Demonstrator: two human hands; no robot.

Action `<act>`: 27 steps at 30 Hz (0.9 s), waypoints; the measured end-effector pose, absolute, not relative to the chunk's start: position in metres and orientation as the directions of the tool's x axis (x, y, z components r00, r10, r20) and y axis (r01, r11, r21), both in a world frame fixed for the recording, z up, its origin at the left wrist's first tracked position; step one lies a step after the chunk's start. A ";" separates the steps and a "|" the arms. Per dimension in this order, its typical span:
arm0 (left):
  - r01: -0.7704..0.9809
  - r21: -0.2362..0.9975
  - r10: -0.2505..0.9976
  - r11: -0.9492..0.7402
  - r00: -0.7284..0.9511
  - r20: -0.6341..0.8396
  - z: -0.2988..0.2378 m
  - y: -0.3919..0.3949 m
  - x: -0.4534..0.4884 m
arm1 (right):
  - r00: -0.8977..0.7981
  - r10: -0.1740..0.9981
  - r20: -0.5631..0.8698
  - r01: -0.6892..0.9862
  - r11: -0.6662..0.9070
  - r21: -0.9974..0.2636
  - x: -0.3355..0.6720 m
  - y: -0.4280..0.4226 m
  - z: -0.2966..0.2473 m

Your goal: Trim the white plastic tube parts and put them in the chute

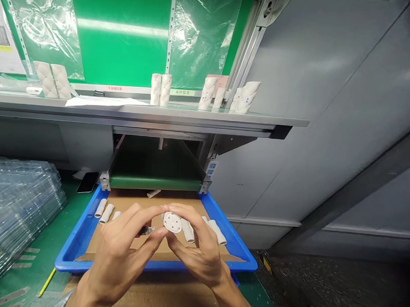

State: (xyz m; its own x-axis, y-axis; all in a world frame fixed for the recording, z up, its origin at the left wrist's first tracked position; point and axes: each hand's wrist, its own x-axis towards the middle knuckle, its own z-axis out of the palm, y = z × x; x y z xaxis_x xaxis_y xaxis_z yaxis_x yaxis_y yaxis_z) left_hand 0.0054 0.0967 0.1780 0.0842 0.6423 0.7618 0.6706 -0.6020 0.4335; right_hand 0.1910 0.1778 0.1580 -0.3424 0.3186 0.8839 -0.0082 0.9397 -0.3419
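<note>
My right hand (199, 254) is closed round a white plastic tube (174, 222), its round holed end facing me. My left hand (120, 254) is pinched on a small metal-tipped tool (147, 231) that points at the tube's end. Both hands hover over a blue tray (72, 247) lined with cardboard. More white tubes (105, 211) lie at the tray's left. Others (218, 232) lie at its right, behind my right hand.
A green conveyor belt (155, 183) ends just behind the tray. The metal shelf (141, 111) above carries upright white twisted parts (160, 89) and a paper sheet. Stacked clear plastic trays (13, 207) stand at left, a phone (87, 182) beside them. A grey wall is at right.
</note>
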 end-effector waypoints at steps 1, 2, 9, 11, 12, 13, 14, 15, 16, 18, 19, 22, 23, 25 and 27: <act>0.662 0.441 0.645 -0.606 0.083 0.760 0.178 0.096 0.006 | -0.340 0.317 0.886 -0.003 0.941 -0.338 0.191 0.178 0.158; 0.648 0.458 0.652 -0.608 0.079 0.754 0.179 0.097 0.006 | -0.339 0.314 0.887 0.002 0.943 -0.333 0.191 0.178 0.158; 0.412 0.789 0.846 -0.455 -0.074 0.527 0.181 0.107 0.005 | -0.432 0.253 0.866 -0.007 0.959 -0.284 0.187 0.186 0.152; 0.364 0.825 0.868 -0.433 -0.077 0.490 0.181 0.111 0.003 | -0.415 0.291 0.862 -0.013 0.946 -0.325 0.186 0.189 0.149; 0.347 0.832 0.870 -0.434 -0.077 0.486 0.181 0.113 0.003 | -0.404 0.314 0.859 -0.014 0.937 -0.349 0.185 0.190 0.148; 0.335 0.835 0.871 -0.437 -0.075 0.486 0.181 0.113 0.003 | -0.396 0.334 0.856 -0.013 0.929 -0.369 0.184 0.191 0.148; 0.327 0.834 0.869 -0.444 -0.071 0.490 0.181 0.114 0.002 | -0.390 0.350 0.852 -0.008 0.924 -0.383 0.184 0.191 0.147; 0.323 0.833 0.867 -0.448 -0.069 0.493 0.181 0.114 0.002 | -0.387 0.361 0.849 0.000 0.920 -0.391 0.183 0.191 0.147; 0.320 0.833 0.866 -0.451 -0.068 0.495 0.181 0.114 0.002 | -0.384 0.368 0.847 0.008 0.918 -0.396 0.183 0.190 0.147; 0.317 0.834 0.867 -0.452 -0.063 0.494 0.181 0.114 0.002 | -0.379 0.379 0.844 0.019 0.915 -0.402 0.183 0.189 0.147; 0.316 0.835 0.869 -0.451 -0.060 0.492 0.181 0.113 0.002 | -0.379 0.381 0.843 0.020 0.914 -0.404 0.183 0.189 0.147; 0.331 0.832 0.873 -0.446 -0.047 0.486 0.179 0.112 0.002 | -0.383 0.373 0.845 0.008 0.916 -0.401 0.183 0.189 0.147; 0.353 0.822 0.869 -0.448 -0.046 0.493 0.178 0.111 0.002 | -0.385 0.371 0.845 0.007 0.917 -0.399 0.184 0.189 0.147; 0.428 0.771 0.843 -0.472 -0.036 0.536 0.177 0.110 0.003 | -0.394 0.365 0.844 0.013 0.920 -0.392 0.185 0.189 0.146; 0.520 0.676 0.790 -0.522 -0.003 0.612 0.175 0.110 0.004 | -0.401 0.365 0.840 0.027 0.921 -0.388 0.186 0.190 0.145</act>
